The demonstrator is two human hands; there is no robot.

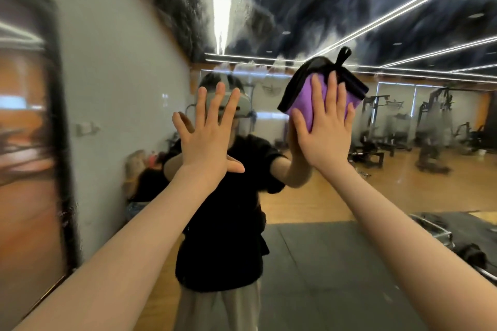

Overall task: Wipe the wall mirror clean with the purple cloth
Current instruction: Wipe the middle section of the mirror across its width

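The wall mirror (349, 21) fills most of the view and reflects a person in a black top and a gym room. My right hand (326, 126) presses the purple cloth (304, 101) flat against the glass at head height, fingers straight and spread. The cloth has a black edge and a black loop sticking up. My left hand (208, 137) is raised beside it to the left, palm toward the mirror, fingers spread and holding nothing. Whether it touches the glass I cannot tell.
A grey wall (121, 75) runs along the left, with a dark-framed panel (29, 115) at the far left. The mirror reflects gym machines (435, 121), a wooden floor and dark floor mats (322, 263). The picture is blurred by motion.
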